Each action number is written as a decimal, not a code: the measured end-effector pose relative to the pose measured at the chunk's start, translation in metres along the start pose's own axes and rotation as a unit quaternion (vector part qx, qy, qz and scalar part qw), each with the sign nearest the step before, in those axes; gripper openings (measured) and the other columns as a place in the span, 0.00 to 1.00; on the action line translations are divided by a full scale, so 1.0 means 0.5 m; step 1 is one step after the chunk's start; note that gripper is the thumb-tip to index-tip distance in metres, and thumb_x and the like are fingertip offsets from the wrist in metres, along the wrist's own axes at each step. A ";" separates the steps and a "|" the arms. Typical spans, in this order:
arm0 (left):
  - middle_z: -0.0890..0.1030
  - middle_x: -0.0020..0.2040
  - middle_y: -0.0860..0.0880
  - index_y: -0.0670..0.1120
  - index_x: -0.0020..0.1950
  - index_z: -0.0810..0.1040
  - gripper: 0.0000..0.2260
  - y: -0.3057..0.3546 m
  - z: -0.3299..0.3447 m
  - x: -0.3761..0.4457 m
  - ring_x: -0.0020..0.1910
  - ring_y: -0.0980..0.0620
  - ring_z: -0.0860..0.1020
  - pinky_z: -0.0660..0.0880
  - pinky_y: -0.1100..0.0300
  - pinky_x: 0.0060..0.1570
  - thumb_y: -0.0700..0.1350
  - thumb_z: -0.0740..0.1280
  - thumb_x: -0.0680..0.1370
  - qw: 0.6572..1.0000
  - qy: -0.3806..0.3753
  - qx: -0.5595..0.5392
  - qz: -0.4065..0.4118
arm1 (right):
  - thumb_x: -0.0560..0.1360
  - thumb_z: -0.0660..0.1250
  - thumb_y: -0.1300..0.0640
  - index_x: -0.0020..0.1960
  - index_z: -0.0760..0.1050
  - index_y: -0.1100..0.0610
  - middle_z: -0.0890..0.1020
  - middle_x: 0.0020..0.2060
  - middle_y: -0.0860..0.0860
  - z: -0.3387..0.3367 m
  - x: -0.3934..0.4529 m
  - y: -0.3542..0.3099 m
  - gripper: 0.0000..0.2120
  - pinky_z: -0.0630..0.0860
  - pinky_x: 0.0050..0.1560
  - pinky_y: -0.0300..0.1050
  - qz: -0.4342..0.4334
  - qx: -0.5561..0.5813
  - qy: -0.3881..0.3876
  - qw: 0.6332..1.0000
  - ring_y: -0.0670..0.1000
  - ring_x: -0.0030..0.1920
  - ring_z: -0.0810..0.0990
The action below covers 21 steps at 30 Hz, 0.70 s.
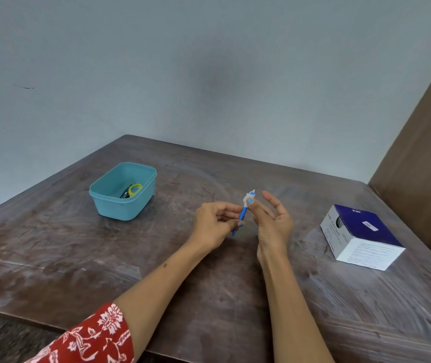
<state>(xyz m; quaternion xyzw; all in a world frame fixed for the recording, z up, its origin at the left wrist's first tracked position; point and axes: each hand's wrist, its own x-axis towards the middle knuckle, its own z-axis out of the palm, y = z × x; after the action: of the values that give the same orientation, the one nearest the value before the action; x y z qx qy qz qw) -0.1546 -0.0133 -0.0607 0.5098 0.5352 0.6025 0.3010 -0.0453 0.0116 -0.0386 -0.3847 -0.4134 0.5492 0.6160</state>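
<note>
1. Table (209,297), dark worn wood, carried everything; my 2 forearms reached over its near edge.
2. Well off to the right sat a white and blue box (361,237), apart from both hands.
3. Far to the left stood a teal tub (120,205), lid off, with a yellow-handled item (135,189) lying inside.
4. My left hand (214,224) hovered above the table's middle, fingers curled, pinching the lower shaft of the blue tool (243,213).
5. My right hand (272,221) stood just beside it, palm turned toward the left hand, most fingers spread and straight. Its thumb lay against the tool's upper part; I could not tell whether a finger backed it from behind.
6. The tool was held in the air between the 2 hands, clear of the table, its long axis running steeply up and slightly rightward.
7. Its white collar (248,199) sat at my right thumb, so the right hand was nearer the working end.
8. The metal tip (254,189) pointed up and away; I judged any pull or twist on the collar must follow that axis.
</note>
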 end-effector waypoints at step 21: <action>0.83 0.40 0.47 0.41 0.49 0.82 0.12 0.008 -0.002 -0.004 0.38 0.54 0.82 0.81 0.61 0.41 0.31 0.73 0.68 0.999 -0.034 -0.014 -0.034 | 0.65 0.76 0.67 0.53 0.72 0.52 0.85 0.32 0.48 -0.008 0.014 -0.003 0.23 0.73 0.34 0.25 -0.024 0.017 0.020 0.999 0.41 0.36 0.84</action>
<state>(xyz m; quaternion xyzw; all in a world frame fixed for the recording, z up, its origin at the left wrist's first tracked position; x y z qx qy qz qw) -0.1543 -0.0165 -0.0573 0.5073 0.5336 0.5812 0.3466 -0.0408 0.0182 -0.0381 -0.3745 -0.4009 0.5335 0.6437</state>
